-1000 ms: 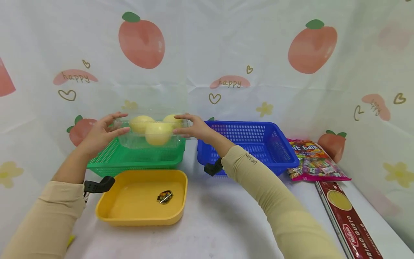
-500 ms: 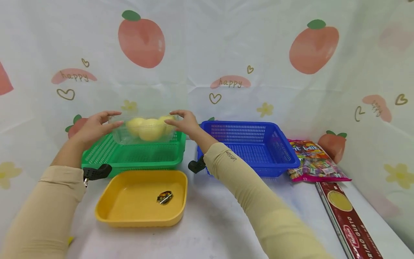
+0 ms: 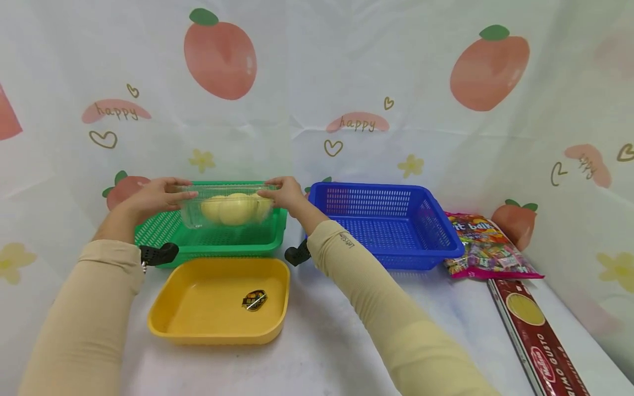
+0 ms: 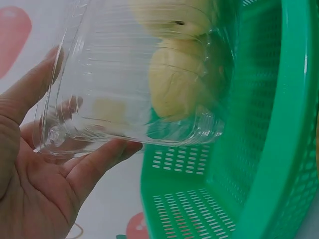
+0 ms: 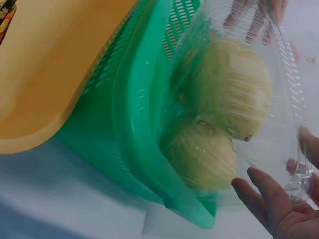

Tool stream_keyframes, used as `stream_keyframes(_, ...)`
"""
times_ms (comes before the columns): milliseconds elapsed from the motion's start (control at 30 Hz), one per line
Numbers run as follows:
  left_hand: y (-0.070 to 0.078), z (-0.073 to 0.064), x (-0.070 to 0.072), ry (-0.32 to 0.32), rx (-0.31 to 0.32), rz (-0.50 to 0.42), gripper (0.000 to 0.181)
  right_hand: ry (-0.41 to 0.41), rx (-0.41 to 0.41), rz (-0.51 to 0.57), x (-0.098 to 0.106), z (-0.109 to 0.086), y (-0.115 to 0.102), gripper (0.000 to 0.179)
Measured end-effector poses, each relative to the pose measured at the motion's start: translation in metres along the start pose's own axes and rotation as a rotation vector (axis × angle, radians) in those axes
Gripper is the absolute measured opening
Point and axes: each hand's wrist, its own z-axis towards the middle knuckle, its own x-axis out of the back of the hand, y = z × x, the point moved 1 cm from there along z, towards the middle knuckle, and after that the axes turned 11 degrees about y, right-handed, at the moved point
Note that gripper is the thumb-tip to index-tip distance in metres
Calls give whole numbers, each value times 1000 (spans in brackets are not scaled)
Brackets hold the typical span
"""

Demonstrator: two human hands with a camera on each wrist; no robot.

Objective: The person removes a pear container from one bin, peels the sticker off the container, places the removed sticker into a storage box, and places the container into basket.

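Between my two hands is a clear plastic fruit box (image 3: 193, 217) with pale yellow round fruits (image 3: 236, 210) inside. My left hand (image 3: 157, 197) grips its left end; in the left wrist view, the thumb and fingers of that hand (image 4: 45, 174) curl round the box's corner. At the opposite end my right hand (image 3: 287, 193) holds the box, fingers around its corner in the right wrist view. The box overlaps the inside of a green plastic basket (image 3: 223, 250), tilted a little, with its lower part below the basket's back rim in the head view.
A yellow tray (image 3: 213, 330) with a dark sticker stands just in front of the green basket. To the right is a blue basket (image 3: 396, 258), then a candy bag (image 3: 487, 247) and a long dark red box (image 3: 537, 335). A printed curtain (image 3: 317, 66) hangs behind.
Both hands have shifted slightly left and then brought the fruit box down towards the green basket. The fruits have rolled a little within the box. The other items stay in place.
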Motion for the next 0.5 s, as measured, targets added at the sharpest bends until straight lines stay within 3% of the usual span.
stream_keyframes(267, -8, 8, -3, -16, 63, 57, 81, -39, -52, 1, -3, 2, 9, 38)
stream_keyframes(500, -14, 9, -8, 6, 66, 189, 73, -87, -68, 12, -4, 1, 17, 38)
